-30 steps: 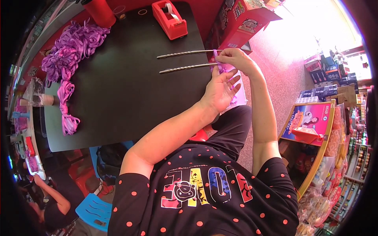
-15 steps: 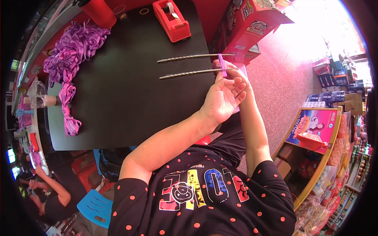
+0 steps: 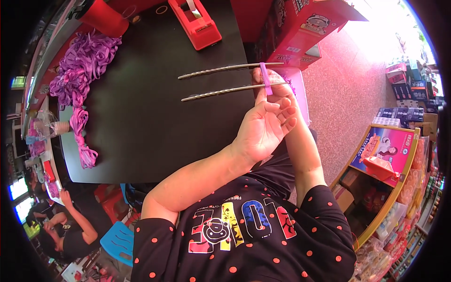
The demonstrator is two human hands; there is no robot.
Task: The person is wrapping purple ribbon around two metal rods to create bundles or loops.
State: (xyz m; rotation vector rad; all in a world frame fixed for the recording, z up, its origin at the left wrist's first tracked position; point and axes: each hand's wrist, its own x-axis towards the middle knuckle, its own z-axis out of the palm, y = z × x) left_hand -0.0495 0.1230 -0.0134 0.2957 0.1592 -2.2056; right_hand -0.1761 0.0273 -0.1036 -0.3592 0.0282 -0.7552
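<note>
Two thin metal rods with twisted left ends lie roughly parallel over the right side of the black table. A narrow purple ribbon is looped across both rods near their plain right ends. My left hand turns its palm up, other fingers loosely curled, with a fingertip and thumb closed at the ribbon's lower end. Behind it my right hand is closed around the ribbon by the rods' right ends; its fingers are partly hidden by the rods and my left hand.
A heap of purple ribbon lies on the table's left. A red tape dispenser and red canister stand at the far side. Right are a red carton and display cabinet. Another person sits lower left.
The view has shifted a little, so the table and its things appear slightly moved. Both hands stay at the ribbon on the rods, with the fingers only slightly moved.
</note>
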